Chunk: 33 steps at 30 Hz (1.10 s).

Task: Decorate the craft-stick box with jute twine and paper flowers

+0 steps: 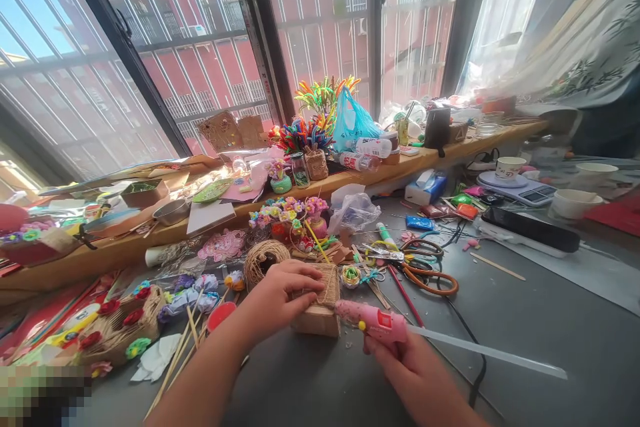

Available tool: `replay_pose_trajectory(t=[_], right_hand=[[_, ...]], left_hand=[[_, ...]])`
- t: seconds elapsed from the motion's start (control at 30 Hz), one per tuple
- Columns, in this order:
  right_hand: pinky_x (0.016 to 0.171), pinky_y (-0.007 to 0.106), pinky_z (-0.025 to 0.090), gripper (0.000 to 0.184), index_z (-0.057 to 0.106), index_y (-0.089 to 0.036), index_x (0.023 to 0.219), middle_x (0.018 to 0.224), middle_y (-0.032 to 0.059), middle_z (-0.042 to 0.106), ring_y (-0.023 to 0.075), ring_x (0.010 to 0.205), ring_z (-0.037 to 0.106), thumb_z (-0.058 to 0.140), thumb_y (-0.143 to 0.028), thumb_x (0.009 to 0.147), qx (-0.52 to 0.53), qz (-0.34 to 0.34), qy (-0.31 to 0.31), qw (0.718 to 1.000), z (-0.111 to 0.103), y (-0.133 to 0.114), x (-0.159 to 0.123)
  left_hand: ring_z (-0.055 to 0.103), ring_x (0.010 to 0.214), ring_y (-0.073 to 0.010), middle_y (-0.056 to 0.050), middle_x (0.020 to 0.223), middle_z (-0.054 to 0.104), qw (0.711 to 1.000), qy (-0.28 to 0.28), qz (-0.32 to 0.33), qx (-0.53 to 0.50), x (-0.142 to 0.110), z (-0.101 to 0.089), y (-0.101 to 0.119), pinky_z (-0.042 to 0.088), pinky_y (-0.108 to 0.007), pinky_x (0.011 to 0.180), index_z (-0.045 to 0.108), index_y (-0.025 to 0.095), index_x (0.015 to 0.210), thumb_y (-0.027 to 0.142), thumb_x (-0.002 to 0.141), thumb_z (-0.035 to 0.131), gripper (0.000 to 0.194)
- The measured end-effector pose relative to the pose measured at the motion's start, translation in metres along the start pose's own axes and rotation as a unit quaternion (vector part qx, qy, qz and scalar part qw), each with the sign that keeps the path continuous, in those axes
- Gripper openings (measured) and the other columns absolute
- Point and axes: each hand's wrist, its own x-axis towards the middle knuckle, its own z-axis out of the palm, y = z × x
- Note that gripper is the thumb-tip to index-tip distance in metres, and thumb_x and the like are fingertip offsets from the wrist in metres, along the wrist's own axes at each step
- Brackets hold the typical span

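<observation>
My left hand [291, 290] lies over a small box [320, 325], fingers bent across its top and holding it. Rows of brown twine cover the box's upper face, while its near side looks like bare cardboard or wood. In my right hand [407, 360] is a pink hot glue gun [370, 320], its nozzle close against the box's right edge. A long clear glue stick [493, 350] sticks out of the gun's back. Just behind my left hand sits a roll of twine [260, 263]. Whatever is under my left fingertips is partly hidden.
Orange-handled scissors [430, 277] and a red pencil [406, 295] lie right of the box. A black cord [467, 333] crosses the table. At right are a phone [530, 230] and a scale [517, 187]; at left, a twine basket [123, 323] and wooden sticks [173, 363].
</observation>
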Motion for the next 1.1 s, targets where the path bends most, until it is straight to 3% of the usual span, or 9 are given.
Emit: replay_pose_trajectory(t=[0.23,0.33,0.47,0.57,0.8,0.93,1.1], right_hand=[[0.083,0.033,0.058,0.031,0.081,-0.024,0.096,0.076,0.0034,0.071,0.0248,0.077,0.067,0.055,-0.041,0.099,-0.108,-0.030,-0.041,0.993,-0.004,-0.023,-0.001],[0.085,0.033,0.060,0.030,0.082,-0.027,0.103,0.087,0.0043,0.076,0.0258,0.082,0.070,0.053,-0.038,0.099,-0.145,-0.058,-0.050,0.986,-0.006,-0.027,-0.001],[0.086,0.033,0.061,0.028,0.082,-0.030,0.091,0.073,0.0023,0.072,0.0261,0.079,0.072,0.055,-0.037,0.098,-0.177,-0.085,-0.044,0.980,-0.007,-0.028,0.001],[0.083,0.032,0.061,0.029,0.082,-0.030,0.091,0.075,0.0022,0.073,0.0248,0.075,0.071,0.055,-0.038,0.098,-0.184,-0.092,-0.035,0.978,-0.004,-0.028,0.000],[0.081,0.031,0.061,0.035,0.082,-0.030,0.110,0.083,0.0035,0.074,0.0234,0.074,0.069,0.050,-0.043,0.102,-0.200,-0.102,-0.027,0.974,-0.002,-0.022,-0.003],[0.089,0.031,0.061,0.036,0.079,-0.030,0.121,0.096,0.0048,0.078,0.0247,0.089,0.074,0.051,-0.044,0.103,-0.196,-0.120,-0.030,0.973,-0.002,-0.017,-0.003],[0.073,0.028,0.060,0.035,0.079,-0.027,0.098,0.085,0.0035,0.076,0.0223,0.078,0.071,0.050,-0.045,0.104,-0.216,-0.120,0.000,0.969,0.000,-0.010,-0.005]], left_hand=[[0.067,0.124,-0.0309,-0.008,0.125,0.080,1.000,-0.006,-0.027,0.007,-0.001,0.001,0.000,0.049,-0.048,0.111,0.086,0.032,0.109,0.024,0.094,0.068,0.025],[0.068,0.121,-0.0302,-0.008,0.121,0.081,1.000,-0.003,-0.024,0.001,0.000,0.002,0.001,0.050,-0.048,0.110,0.087,0.031,0.107,0.023,0.094,0.068,0.024],[0.070,0.118,-0.0287,-0.007,0.119,0.081,1.000,0.002,-0.016,-0.006,0.001,0.002,0.002,0.051,-0.046,0.108,0.087,0.031,0.105,0.022,0.093,0.069,0.023],[0.070,0.117,-0.0285,-0.007,0.119,0.081,1.000,0.005,-0.014,-0.008,0.000,0.002,0.002,0.051,-0.046,0.107,0.087,0.031,0.106,0.022,0.094,0.069,0.023],[0.069,0.120,-0.0286,-0.007,0.121,0.080,1.000,0.007,-0.019,-0.014,-0.001,0.003,0.002,0.050,-0.047,0.110,0.087,0.031,0.107,0.023,0.094,0.069,0.024],[0.067,0.123,-0.0290,-0.007,0.123,0.080,0.999,0.004,-0.027,-0.019,-0.002,0.003,0.002,0.049,-0.048,0.112,0.086,0.031,0.109,0.024,0.094,0.069,0.024],[0.066,0.125,-0.0298,-0.007,0.126,0.079,0.999,-0.006,-0.037,-0.020,-0.004,0.003,0.000,0.048,-0.049,0.113,0.086,0.032,0.110,0.026,0.094,0.071,0.022]])
